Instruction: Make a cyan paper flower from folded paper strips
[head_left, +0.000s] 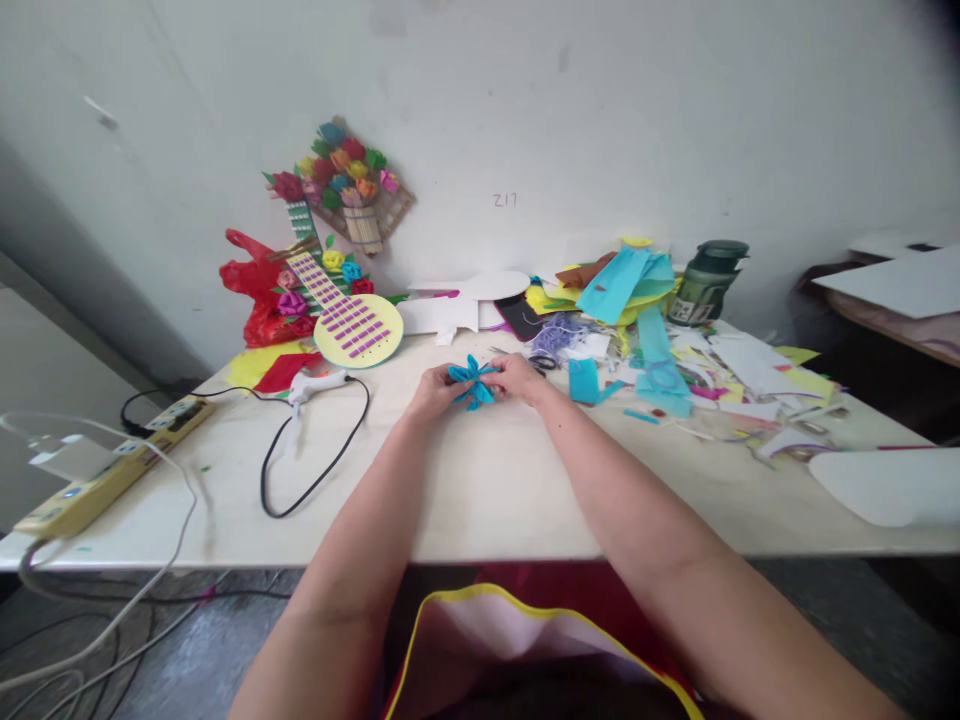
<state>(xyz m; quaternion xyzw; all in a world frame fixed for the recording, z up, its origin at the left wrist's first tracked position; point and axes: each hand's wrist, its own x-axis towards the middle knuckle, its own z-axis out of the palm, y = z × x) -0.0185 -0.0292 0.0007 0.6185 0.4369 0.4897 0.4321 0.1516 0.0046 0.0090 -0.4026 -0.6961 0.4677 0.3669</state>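
A blue paper flower (472,382) with pointed petals is held between my two hands above the middle of the table. My left hand (435,392) pinches its left side, fingers closed on the petals. From the other side, my right hand (517,380) grips the flower's right edge with thumb and fingers together. Just beyond my right hand lie black-handled scissors (543,364), partly hidden by it. Strips of blue crepe paper (583,381) rest to the right of that hand.
A white glue gun (319,383) with a looped black cord lies left, near a yellow power strip (112,470). Behind it stand a yellow paper guitar (358,330) and a paper-flower basket (364,228). Paper scraps (750,370) and a green bottle (706,283) occupy the right.
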